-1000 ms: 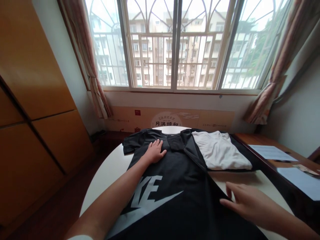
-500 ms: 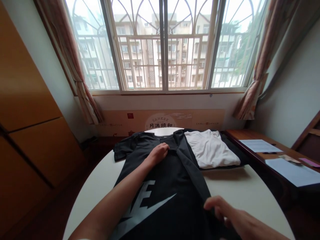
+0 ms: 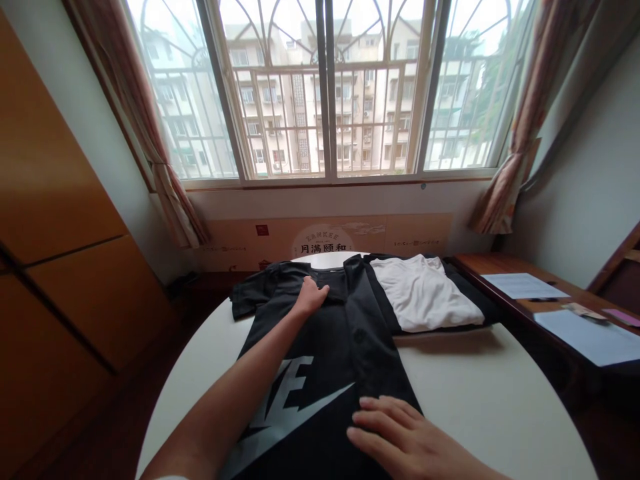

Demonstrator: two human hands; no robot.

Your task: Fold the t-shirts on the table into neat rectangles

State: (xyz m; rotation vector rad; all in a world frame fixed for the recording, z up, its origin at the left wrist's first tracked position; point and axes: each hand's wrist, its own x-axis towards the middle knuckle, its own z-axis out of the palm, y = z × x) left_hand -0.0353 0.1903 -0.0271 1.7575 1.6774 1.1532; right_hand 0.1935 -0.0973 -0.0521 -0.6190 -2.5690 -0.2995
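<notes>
Black Nike T-shirt (image 3: 333,357) lies flat on the round white surface (image 3: 480,400), collar toward the far edge and hem running past the near edge out of view, with the white lettering and swoosh (image 3: 293,417) facing up. Its sleeve (image 3: 255,293) points toward the far-left edge, while the side toward the right ends in a long straight edge. Your left grip (image 3: 311,298) sits palm down just below the collar, fingers pressed together on the cloth; you cannot tell whether it pinches any fabric or only rests there. Your right grip (image 3: 395,437) lies open and flat near the near edge, fingers spread, with the fingertips (image 3: 363,415) on the shirt's lower part and holding nothing. Just beside the shirt, toward the far-right edge, a folded white garment (image 3: 425,293) rests on dark cloth (image 3: 473,313). Past the round surface on the right stands a wooden surface (image 3: 500,265) carrying pale sheets of paper (image 3: 590,339) and a pen (image 3: 543,299). Behind everything, a barred window (image 3: 325,87) looks onto an apartment block, with curtains (image 3: 520,153) tied back at its side
</notes>
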